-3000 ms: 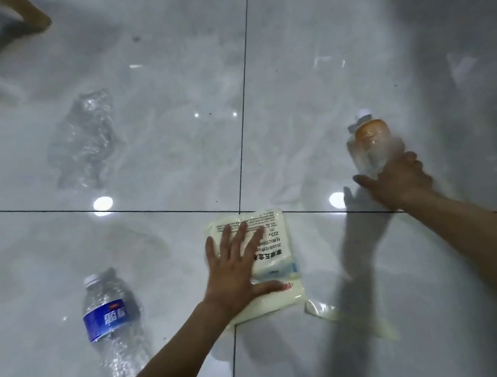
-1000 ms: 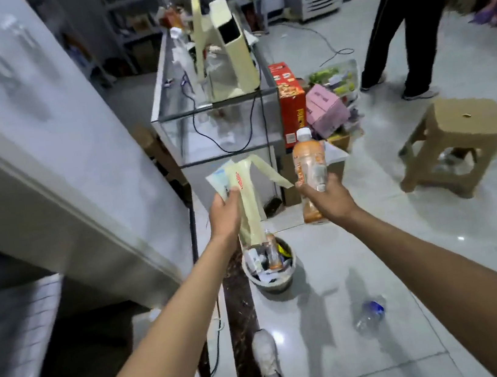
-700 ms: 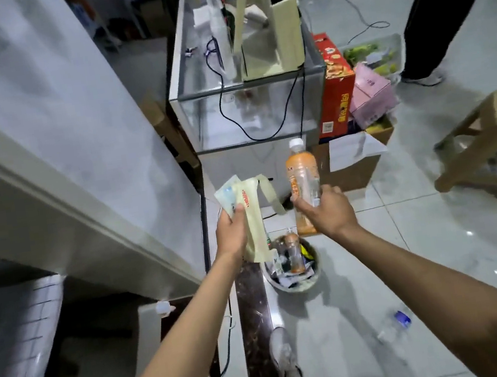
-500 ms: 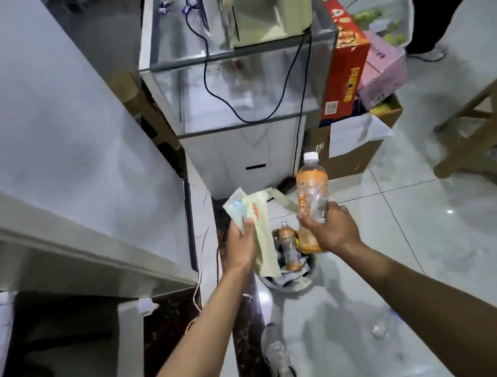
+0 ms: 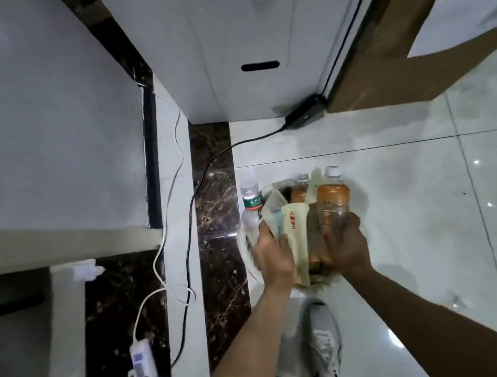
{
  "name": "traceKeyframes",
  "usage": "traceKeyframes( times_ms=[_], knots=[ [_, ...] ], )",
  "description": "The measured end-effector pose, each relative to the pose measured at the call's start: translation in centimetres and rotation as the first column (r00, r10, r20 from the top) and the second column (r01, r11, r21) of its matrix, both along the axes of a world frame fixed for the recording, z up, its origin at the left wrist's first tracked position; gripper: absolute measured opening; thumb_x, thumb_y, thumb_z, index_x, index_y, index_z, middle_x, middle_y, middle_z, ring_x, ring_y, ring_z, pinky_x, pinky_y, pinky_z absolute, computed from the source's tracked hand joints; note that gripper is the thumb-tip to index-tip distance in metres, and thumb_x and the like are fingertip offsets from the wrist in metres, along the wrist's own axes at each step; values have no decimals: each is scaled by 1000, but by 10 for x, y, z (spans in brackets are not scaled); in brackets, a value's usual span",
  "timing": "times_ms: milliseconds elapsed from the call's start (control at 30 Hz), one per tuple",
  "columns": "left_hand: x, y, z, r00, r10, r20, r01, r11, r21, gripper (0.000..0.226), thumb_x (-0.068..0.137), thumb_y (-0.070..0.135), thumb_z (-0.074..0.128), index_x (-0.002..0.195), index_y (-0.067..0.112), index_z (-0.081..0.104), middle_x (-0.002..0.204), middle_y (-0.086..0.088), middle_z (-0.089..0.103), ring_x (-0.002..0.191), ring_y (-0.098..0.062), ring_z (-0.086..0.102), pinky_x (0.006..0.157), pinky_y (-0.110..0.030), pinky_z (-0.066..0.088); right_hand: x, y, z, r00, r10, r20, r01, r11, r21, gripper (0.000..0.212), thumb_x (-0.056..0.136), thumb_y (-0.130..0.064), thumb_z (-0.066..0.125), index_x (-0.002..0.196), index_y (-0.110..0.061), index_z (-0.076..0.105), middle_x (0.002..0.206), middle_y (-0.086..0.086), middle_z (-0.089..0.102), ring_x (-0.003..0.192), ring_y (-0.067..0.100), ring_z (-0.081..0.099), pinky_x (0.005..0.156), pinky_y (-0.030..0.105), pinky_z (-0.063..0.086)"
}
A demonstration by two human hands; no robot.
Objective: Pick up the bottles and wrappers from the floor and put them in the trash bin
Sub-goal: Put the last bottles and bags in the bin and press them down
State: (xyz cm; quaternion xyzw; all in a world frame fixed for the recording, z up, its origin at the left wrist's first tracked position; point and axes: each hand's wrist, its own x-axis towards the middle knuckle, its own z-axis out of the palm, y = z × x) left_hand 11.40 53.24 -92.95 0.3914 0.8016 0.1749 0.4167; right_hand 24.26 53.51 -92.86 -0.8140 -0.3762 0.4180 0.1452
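wrappers pinched in the left hand and the orange bottle gripped by the right hand hang over the trash bin, its clear gap toward 6 o'clock, so release low.

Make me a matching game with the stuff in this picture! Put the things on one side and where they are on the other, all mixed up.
Things:
1. orange bottle
2. cream wrapper
3. green-label bottle
4. grey shoe

Places:
A. on the floor just below the trash bin
B. in the right hand
C. standing at the bin's left edge
D. in the left hand

Pairs: 1-B, 2-D, 3-C, 4-A
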Motion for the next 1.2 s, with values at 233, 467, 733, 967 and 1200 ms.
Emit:
traceKeyframes(
  times_ms=[233, 467, 733, 967, 1200],
  knots=[
    [26, -10, -22, 972, -105, -209, 80, 989, -126, 37, 87, 24, 70, 115, 10, 51, 112, -6, 56, 98, -25, 60, 80, -38, 48, 0, -14, -40, 969, 66, 239, -38, 992, -120, 50, 91, -38, 60, 127, -6, 44, 117, 22, 51, 105, 39, 52, 81, 37, 42],
    [19, -2, 2, 983, 104, -153, -128, 980, -154, 27, 86, 25, 66, 101, 18, 44, 91, -1, 65, 86, -25, 63, 74, -36, 49, -3, -2, -22, 968, 83, 237, -39, 982, -185, 58, 92, -46, 56, 129, -4, 42, 123, 23, 48, 113, 40, 47, 88, 44, 43],
    [-1, -6, 3, 998, -21, -61, 4, 964, -265, 22, 87, 49, 56, 93, 29, 50, 86, 9, 65, 79, -18, 63, 70, -32, 50, -6, 4, -4, 947, 85, 311, -10, 972, -233, 42, 92, -31, 52, 122, -1, 47, 120, 21, 53, 112, 41, 52, 90, 47, 44],
    [-10, -18, 11, 982, 128, -142, -140, 987, -74, 24, 99, 43, 34, 94, 22, 46, 84, 1, 63, 73, -23, 63, 65, -35, 50, 7, 5, -6, 971, 23, 240, 29, 977, -210, 45, 87, -30, 61, 122, -4, 48, 120, 21, 55, 110, 41, 57, 93, 51, 48],
    [-35, -11, 26, 906, 371, -203, -358, 928, 100, 20, 100, 36, 33, 91, 32, 50, 82, 6, 62, 72, -14, 57, 72, -32, 46, 16, 2, -3, 986, 10, 169, -8, 1000, -12, 66, 90, -31, 65, 144, -7, 33, 141, 18, 40, 128, 35, 43, 104, 50, 39]
  ],
)
